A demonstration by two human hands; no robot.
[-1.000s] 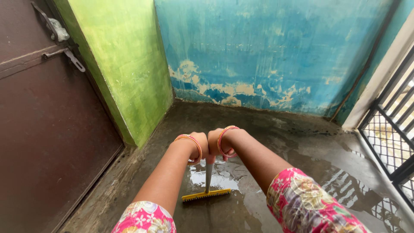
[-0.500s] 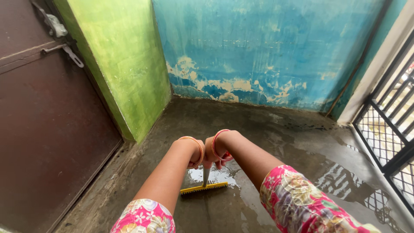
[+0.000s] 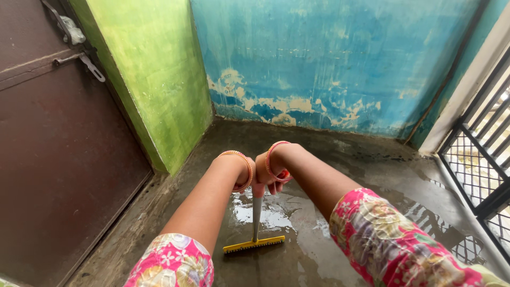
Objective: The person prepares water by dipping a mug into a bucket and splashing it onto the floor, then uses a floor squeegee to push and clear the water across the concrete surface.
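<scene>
Both hands hold one long stick with a yellow wiper at its end.

Left hand (image 3: 245, 178) and right hand (image 3: 271, 175) are squeezed tight around the top of the grey handle (image 3: 256, 212), side by side and touching. Each wrist wears orange bangles (image 3: 241, 169). The handle goes straight down to the yellow wiper head (image 3: 254, 244), which sits flat on the wet floor (image 3: 372, 175), just in front of the person. The floor is dark grey concrete, shiny with water around the wiper. A blue wall (image 3: 329, 58) with peeling paint stands at the back. A green wall (image 3: 159, 74) is on the left, next to a brown metal door (image 3: 58, 159). A black metal gate (image 3: 478, 170) is on the right.
</scene>
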